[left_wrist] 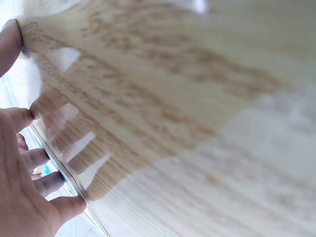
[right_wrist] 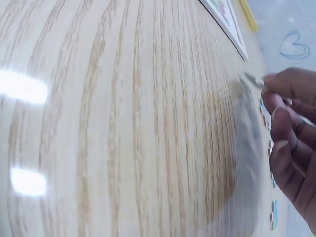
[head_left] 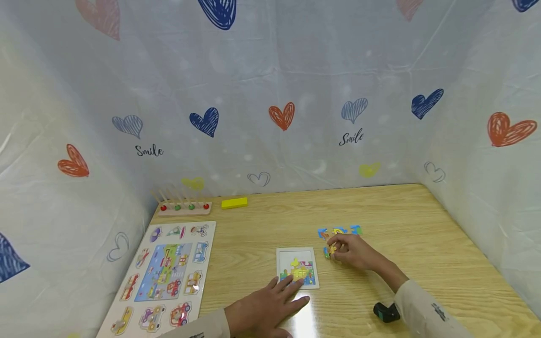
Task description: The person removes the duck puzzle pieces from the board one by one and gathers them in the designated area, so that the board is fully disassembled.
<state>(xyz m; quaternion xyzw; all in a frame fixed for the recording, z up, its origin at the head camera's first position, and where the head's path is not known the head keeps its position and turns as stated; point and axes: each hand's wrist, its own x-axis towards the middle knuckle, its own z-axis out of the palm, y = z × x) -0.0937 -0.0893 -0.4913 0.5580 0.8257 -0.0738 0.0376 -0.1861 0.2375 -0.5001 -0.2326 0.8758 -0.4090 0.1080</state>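
A small white-framed jigsaw puzzle [head_left: 294, 250] lies on the table, its lower part filled with colourful pieces and its upper part bare white. My left hand [head_left: 270, 305], fingers straight and spread, rests at the frame's near edge, with some fingertips over it. Just right of the frame, my right hand [head_left: 355, 252] pinches a jigsaw piece [head_left: 332, 249] between thumb and finger. In the right wrist view that piece [right_wrist: 254, 80] shows edge-on, tilted above the wood. Loose jigsaw pieces [head_left: 356, 229] lie beyond the right hand, partly hidden by its fingers.
A large picture board [head_left: 209, 253] with vehicle shapes lies on the left. Behind it stand a wooden peg rack [head_left: 186, 211] and a yellow block [head_left: 234, 203]. A small black object [head_left: 386, 312] sits by the right forearm. Heart-printed sheeting [head_left: 313, 155] encloses the table.
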